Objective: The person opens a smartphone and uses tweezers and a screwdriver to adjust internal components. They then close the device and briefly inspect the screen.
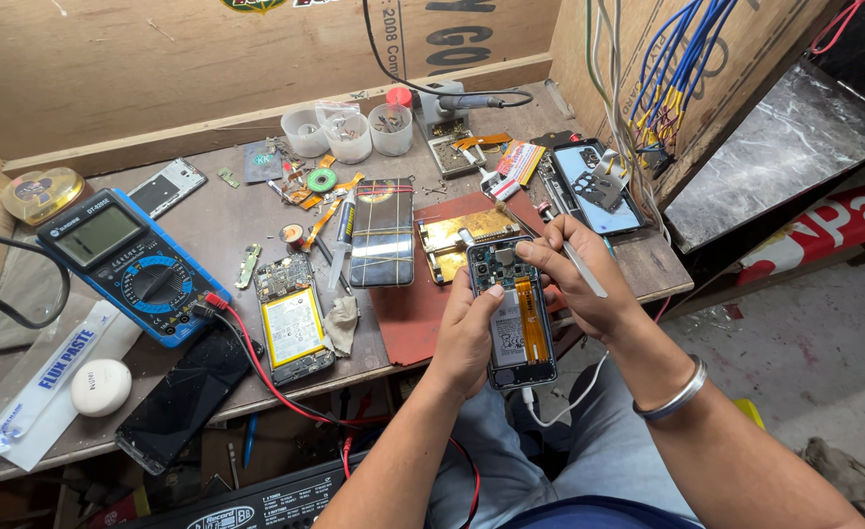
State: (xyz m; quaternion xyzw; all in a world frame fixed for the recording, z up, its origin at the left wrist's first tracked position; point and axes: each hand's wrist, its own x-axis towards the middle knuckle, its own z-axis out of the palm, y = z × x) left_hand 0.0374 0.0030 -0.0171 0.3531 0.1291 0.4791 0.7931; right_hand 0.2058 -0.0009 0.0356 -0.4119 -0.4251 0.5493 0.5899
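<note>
My left hand holds an opened phone with its back cover off, showing the battery, an orange flex cable and the circuit board. It is held over my lap at the bench's front edge. My right hand grips thin metal tweezers and rests its fingers on the phone's upper part near the camera area. A metal bangle sits on my right wrist.
On the bench lie a blue multimeter with red lead, a second opened phone, a black screen, a phone bound with bands, a gold frame, small plastic cups, a soldering iron stand and hanging wires.
</note>
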